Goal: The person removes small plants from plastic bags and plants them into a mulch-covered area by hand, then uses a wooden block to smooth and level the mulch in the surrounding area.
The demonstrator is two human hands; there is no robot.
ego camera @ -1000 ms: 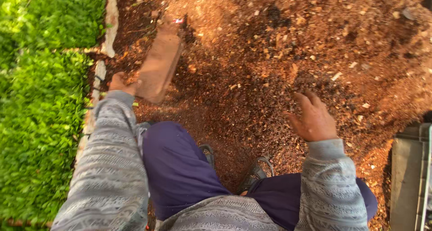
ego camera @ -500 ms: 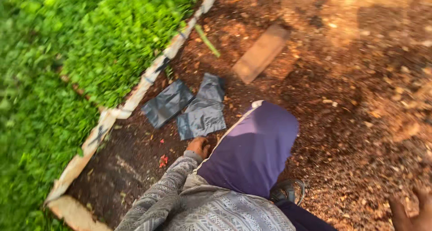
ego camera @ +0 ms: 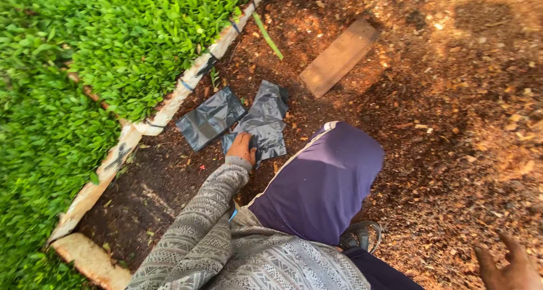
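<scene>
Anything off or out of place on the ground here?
Nothing damaged. The grey plastic bags lie loose and overlapping at odd angles, with the left hand on one. A wooden board lies askew on the mulch, and a green stalk is beside the border.

Three flat, dark grey plastic bags [ego camera: 243,120] lie overlapping on the soil beside the pale border strip [ego camera: 169,106], the nearest under the left hand [ego camera: 241,148].

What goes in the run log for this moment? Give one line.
left hand: on dark plastic bags | right hand: free, fingers spread above mulch | wooden board: flat, apart | bags beside pale bed edging
</scene>
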